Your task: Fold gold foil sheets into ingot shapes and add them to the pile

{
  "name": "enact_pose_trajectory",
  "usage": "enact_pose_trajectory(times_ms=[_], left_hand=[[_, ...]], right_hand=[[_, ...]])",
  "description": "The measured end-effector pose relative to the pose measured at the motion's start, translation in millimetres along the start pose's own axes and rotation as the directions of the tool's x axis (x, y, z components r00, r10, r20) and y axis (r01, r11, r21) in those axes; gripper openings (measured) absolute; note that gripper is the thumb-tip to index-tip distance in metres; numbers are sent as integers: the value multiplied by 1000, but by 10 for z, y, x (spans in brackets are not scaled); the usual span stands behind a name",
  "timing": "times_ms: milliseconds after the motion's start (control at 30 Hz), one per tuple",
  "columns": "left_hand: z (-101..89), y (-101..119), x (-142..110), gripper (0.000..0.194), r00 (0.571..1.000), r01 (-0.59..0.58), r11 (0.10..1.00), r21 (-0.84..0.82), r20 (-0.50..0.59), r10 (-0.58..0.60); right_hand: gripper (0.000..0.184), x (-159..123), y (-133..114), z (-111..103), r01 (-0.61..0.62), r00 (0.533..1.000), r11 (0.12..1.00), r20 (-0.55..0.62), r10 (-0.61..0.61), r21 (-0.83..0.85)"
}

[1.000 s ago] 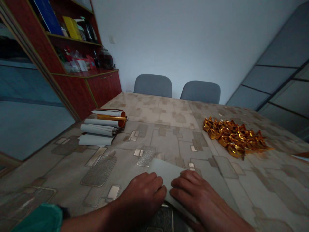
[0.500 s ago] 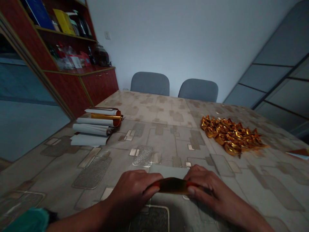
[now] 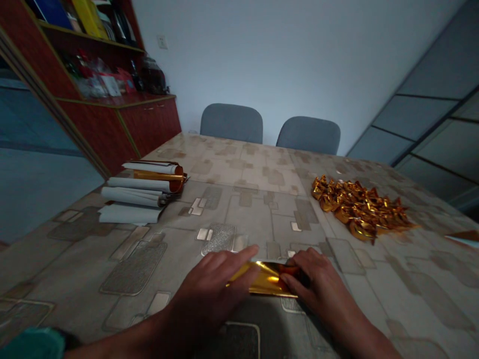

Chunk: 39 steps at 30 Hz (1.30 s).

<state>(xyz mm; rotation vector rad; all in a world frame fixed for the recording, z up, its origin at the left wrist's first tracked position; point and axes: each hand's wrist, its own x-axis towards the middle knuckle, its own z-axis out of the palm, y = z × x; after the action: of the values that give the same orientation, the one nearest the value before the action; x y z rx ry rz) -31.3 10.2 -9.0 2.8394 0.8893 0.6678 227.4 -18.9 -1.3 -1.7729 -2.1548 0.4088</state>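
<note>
Head view: my right hand [image 3: 324,286] is clamped on the right end of the gold foil strip [image 3: 264,279], thumb on the near side and fingers curled round the far side. This grip appears to steady the strip and check its springy layers. My left hand [image 3: 209,286] is at the strip's other end, fingers extended and blurred; I cannot tell whether they press on it or are clear of it. The strip is low over the patterned tablecloth [image 3: 254,214], directly before me, presumably so that the flat surface can back any pressure. Curled sheets [image 3: 132,194] lie beyond my left hand, pale sides mostly outward, likely set aside within reach. Shaped gold pieces [image 3: 355,207] are grouped farther off on the right, apart from my hands, which probably spares them from crushing.
</note>
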Motion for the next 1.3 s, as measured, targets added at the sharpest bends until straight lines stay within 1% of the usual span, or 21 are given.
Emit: enact_pose_trajectory(times_ms=[33, 100, 133, 200, 233, 267, 300, 367, 467, 500, 533, 567, 600, 667, 700, 800, 833, 1000, 1067, 1300], left_hand=[[14, 28, -7, 37, 997, -59, 998, -33, 45, 60], [37, 82, -28, 58, 970, -183, 975, -123, 140, 199], [37, 106, -40, 69, 955, -211, 966, -150, 178, 236], [-1, 147, -63, 84, 936, -225, 959, -170, 236, 261], [-37, 163, -73, 85, 933, -196, 967, -164, 273, 236], [-78, 176, -82, 84, 936, -167, 975, -149, 286, 204], [-118, 185, -90, 83, 932, -169, 975, -147, 297, 206], [-167, 193, -101, 76, 936, -184, 972, -146, 276, 219], [-126, 175, -104, 73, 932, -167, 975, -147, 300, 205], [-94, 165, -104, 74, 925, -148, 978, -146, 331, 189], [-64, 156, -103, 78, 919, -161, 974, -161, 336, 208], [-43, 151, -102, 81, 925, -167, 971, -172, 313, 215], [-37, 150, -101, 83, 923, -149, 974, -171, 329, 199], [-73, 162, -102, 79, 930, -144, 973, -179, 312, 195], [-107, 173, -103, 76, 946, -121, 978, -172, 277, 166], [-199, 205, -105, 73, 960, -134, 976, -174, 223, 171], [-210, 210, -105, 74, 960, -140, 976, -169, 220, 176], [-133, 187, -122, 76, 952, -157, 978, -138, 243, 187], [-114, 178, -131, 75, 957, -151, 979, -135, 230, 179], [-196, 205, -121, 76, 951, -139, 982, -129, 261, 169]], right_hand=[[8, -1, 0, 0, -1, 1000, 1000, -3, 1, -4], [8, -4, 3, -2, 1, 1000, 1000, -7, -1, -13], [8, -5, 4, -4, 3, 1000, 1000, -9, -3, -16], [9, -9, 5, -9, 8, 1000, 1000, -10, -8, -15], [10, -11, 3, -11, 8, 1000, 1000, -14, -8, -10], [11, -12, 0, -11, 6, 1000, 1000, -20, -6, -4], [14, -12, -4, -9, 6, 1000, 1000, -30, -6, 0], [22, -10, -13, 4, 7, 999, 1000, -53, -8, -10], [27, -6, -19, 37, 4, 996, 998, -85, -9, -59], [26, -6, -19, 48, -1, 995, 997, -97, -6, -77], [25, -6, -18, 58, -8, 994, 996, -110, -3, -92], [23, -6, -16, 65, -12, 993, 995, -120, 0, -104], [22, -6, -13, 69, -15, 992, 994, -128, 1, -113], [20, -6, -10, 73, -17, 991, 992, -136, -1, -126], [20, -6, -9, 73, -16, 991, 991, -136, -3, -133], [20, -6, -10, 78, -12, 990, 987, -141, -12, -162], [19, -6, -11, 82, -11, 989, 985, -147, -15, -174], [16, 2, -15, 105, 16, 982, 970, -178, -60, -241], [15, 9, -16, 111, 34, 978, 963, -190, -88, -268], [15, 30, -24, 112, 33, 973, 949, -206, -102, -313]])
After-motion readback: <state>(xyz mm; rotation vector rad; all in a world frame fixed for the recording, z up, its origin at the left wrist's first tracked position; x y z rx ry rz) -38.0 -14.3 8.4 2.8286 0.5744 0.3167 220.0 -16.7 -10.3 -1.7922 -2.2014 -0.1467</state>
